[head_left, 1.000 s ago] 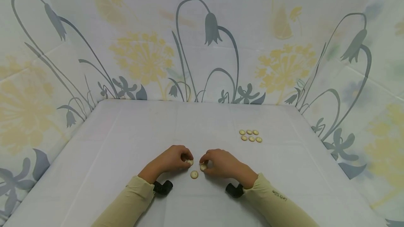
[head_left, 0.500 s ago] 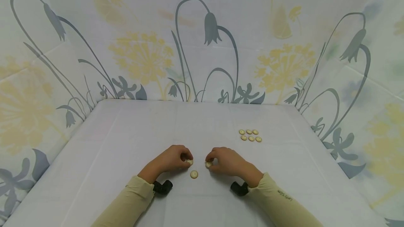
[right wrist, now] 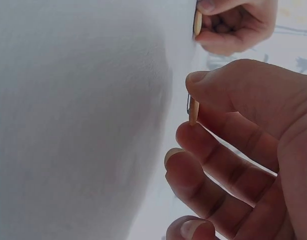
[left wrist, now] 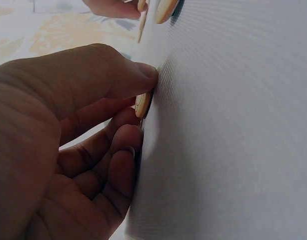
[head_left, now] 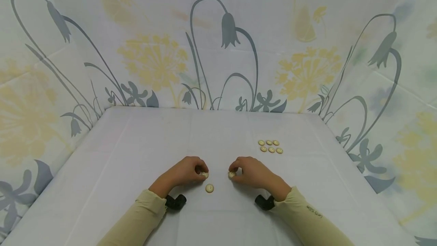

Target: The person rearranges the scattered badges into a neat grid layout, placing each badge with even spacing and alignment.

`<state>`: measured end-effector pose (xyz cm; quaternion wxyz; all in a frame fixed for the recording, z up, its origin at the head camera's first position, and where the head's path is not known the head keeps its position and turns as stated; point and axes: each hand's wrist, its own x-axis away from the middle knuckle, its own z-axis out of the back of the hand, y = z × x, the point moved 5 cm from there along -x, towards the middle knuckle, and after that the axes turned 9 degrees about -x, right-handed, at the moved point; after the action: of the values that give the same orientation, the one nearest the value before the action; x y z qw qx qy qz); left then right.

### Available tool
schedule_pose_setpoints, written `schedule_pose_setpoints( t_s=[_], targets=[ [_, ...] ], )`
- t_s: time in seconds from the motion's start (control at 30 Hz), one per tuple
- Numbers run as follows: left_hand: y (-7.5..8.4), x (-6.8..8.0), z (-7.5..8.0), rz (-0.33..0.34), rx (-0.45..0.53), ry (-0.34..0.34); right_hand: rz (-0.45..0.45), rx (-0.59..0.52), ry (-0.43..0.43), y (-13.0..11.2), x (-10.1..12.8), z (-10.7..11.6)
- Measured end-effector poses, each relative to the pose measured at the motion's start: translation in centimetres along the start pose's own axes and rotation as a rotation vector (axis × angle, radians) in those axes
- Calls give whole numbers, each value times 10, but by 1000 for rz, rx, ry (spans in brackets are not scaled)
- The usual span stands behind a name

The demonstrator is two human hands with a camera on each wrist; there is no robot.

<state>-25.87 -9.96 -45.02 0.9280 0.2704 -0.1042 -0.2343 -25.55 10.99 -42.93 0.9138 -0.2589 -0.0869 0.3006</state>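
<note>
My left hand (head_left: 188, 171) rests at the table and pinches a small round pale wooden disc (left wrist: 141, 104) between thumb and fingers, its edge close to the cloth. My right hand (head_left: 252, 172) pinches a similar wooden disc (right wrist: 194, 111) by its edge; a thin dark line, like a wire loop, shows along one side of it. The fingers partly cover both held discs. Between the hands and nearer the body, a third wooden disc (head_left: 209, 188) lies flat, with small dark markings on its face.
Several more wooden discs (head_left: 271, 150) lie in two rows on the right, farther back. A white cloth covers the table (head_left: 153, 132), and flower-printed fabric (head_left: 218, 48) rises behind it and at both sides. Each wrist wears a black camera mount (head_left: 176, 202).
My right hand has moved right, and slightly away from the body, with its wooden disc, widening the gap between the hands. The left hand and the third disc stay put.
</note>
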Motion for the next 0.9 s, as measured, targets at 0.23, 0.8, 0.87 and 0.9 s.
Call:
schedule_pose_setpoints(
  t_s=[0.23, 0.8, 0.87, 0.9],
  targets=[
    [-2, 0, -1, -6, 4, 2, -9, -17, 25, 8, 4, 4],
    [-1, 1, 0, 2, 5, 0, -68, -42, 73, 31, 12, 21],
    [-1, 1, 0, 2, 6, 0, -67, -52, 77, 33, 13, 23],
    [-1, 1, 0, 2, 6, 0, -68, -56, 79, 34, 14, 24]
  ],
)
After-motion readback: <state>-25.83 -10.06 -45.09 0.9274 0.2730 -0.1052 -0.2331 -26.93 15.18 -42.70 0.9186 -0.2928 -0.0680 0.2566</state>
